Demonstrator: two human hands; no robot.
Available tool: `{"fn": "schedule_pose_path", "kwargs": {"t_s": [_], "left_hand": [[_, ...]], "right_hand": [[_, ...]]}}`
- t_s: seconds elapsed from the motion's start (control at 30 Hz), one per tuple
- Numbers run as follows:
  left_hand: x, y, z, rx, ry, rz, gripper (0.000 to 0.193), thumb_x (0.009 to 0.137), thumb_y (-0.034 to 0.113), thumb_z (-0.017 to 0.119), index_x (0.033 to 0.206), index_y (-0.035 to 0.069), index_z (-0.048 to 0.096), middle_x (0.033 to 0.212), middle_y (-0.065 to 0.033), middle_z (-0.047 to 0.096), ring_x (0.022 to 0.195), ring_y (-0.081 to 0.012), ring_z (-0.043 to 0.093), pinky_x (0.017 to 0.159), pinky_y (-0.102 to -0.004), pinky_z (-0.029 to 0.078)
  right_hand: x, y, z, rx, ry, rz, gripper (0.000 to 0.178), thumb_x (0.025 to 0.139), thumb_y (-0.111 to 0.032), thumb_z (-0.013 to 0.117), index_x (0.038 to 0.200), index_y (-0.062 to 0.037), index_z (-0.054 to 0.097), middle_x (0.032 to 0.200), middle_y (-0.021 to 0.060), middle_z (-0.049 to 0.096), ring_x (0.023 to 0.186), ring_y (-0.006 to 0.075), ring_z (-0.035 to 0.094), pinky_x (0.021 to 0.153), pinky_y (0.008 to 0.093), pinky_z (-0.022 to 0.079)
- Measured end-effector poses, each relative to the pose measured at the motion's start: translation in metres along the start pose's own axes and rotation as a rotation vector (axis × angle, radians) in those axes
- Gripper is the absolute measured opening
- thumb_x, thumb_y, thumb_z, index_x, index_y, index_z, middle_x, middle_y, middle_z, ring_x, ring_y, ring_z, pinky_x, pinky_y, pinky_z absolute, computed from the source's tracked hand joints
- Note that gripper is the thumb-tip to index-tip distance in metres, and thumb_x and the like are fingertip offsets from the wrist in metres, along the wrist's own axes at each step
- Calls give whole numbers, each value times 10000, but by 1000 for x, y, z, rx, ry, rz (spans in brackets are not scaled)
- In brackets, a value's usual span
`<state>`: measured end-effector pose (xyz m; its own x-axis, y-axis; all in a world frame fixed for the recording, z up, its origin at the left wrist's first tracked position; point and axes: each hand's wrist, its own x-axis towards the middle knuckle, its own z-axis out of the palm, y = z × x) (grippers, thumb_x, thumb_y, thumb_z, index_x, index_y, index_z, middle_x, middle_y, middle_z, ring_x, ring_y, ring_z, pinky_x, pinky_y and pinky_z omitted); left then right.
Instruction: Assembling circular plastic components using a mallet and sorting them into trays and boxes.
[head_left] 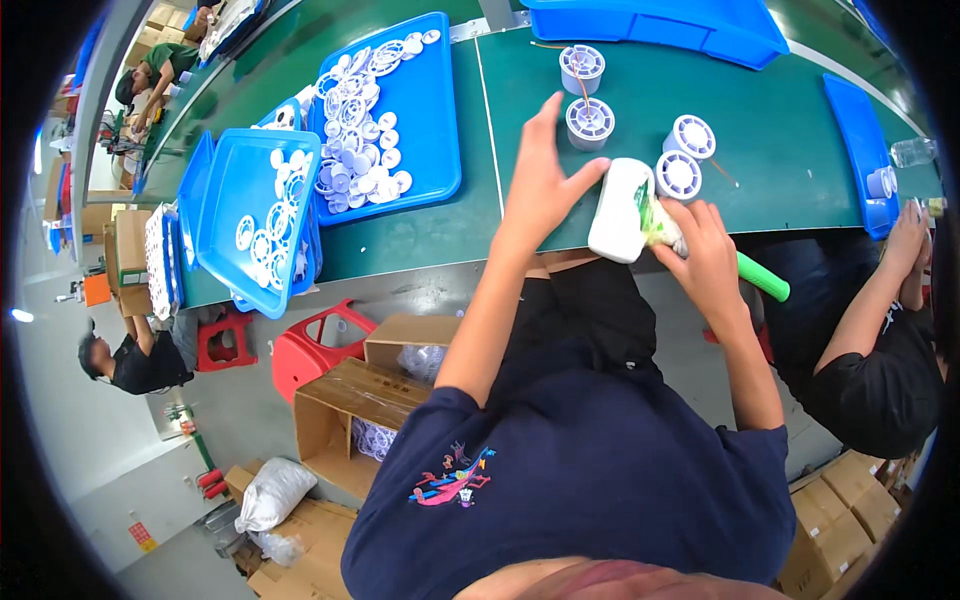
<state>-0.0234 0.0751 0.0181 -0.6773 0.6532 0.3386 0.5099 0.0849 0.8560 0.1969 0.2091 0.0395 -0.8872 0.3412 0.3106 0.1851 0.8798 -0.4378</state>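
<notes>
Right hand (708, 245): fingers bent, thumb and fingertips closed on a white, green and yellow soft packet (660, 226), which sits between the thumb and the forefinger. White rounded block (617, 215) stands just left of the packet and against it, near the front edge of the green table (530, 215); it lies between the 2 hands, outside the right-hand grip. Left hand (540, 180): open, nothing in it, thumb spread wide from raised fingers, thumb tip at the block's upper left corner; cannot tell whether it touches. Beyond the hands, 4 white spools with spoked tops, in 2 pairs: the far pair has an upper spool (582, 70) and a lower spool (590, 124), with an orange-brown wire running across them; the near pair, an upper spool (693, 137) and a lower spool (679, 176), sits just past the block. Bright green tube (764, 277) at the table edge, right of the right wrist. To the left, a large blue tray (432, 125) with white rings and discs heaped along its left side; nearer, a tilted blue tray (225, 205) with more white rings. At the far edge, a blue bin (640, 25). At far right, a narrow blue tray (845, 125) with small white cylinders, a clear bottle (912, 152) beside it, and a co-worker's hand (905, 240) close by. Below the table, left: a red stool (300, 360) and an open carton (325, 430).
</notes>
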Motion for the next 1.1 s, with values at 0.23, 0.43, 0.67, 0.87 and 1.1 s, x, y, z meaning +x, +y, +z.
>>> {"fn": "schedule_pose_path", "kwargs": {"t_s": [0.23,0.43,0.67,0.87,1.1], "left_hand": [[15,-6,4,92,-92,-12,918,850,218,858,1592,62,342,1356,-245,652,1222,-399,663,1041,-448,515],[-48,-5,-48,-21,-19,-206,999,820,117,878,1617,54,279,1358,-199,660,1210,-302,681,1045,-395,524],[-62,-9,-42,114,105,-45,988,769,45,867,1583,0,310,1333,-235,541,1206,-421,599,1000,-458,527],[-67,-12,-39,157,142,30,937,772,109,884,1550,3,373,1316,-246,551,1135,-464,633,907,-493,559],[-74,-15,-42,126,100,49,822,726,106,907,1433,-2,501,1285,-236,583,1143,-456,614,994,-489,500]], "right_hand": [[25,25,7,-263,194,124,550,806,-228,847,1306,-91,663,1093,117,627,994,341,587,834,452,486],[36,-44,-1,-226,271,152,468,894,-246,808,1278,-23,660,1176,186,632,1086,380,604,923,458,498],[115,-92,97,682,-29,139,224,978,-194,702,1046,18,719,1000,176,693,889,356,683,791,427,528],[132,-88,92,604,-8,195,230,1000,-198,674,970,24,723,845,169,696,729,313,676,671,419,507],[178,-141,88,-41,222,-153,228,964,-272,704,1104,-93,713,1076,116,702,1008,320,698,783,435,599]]}}
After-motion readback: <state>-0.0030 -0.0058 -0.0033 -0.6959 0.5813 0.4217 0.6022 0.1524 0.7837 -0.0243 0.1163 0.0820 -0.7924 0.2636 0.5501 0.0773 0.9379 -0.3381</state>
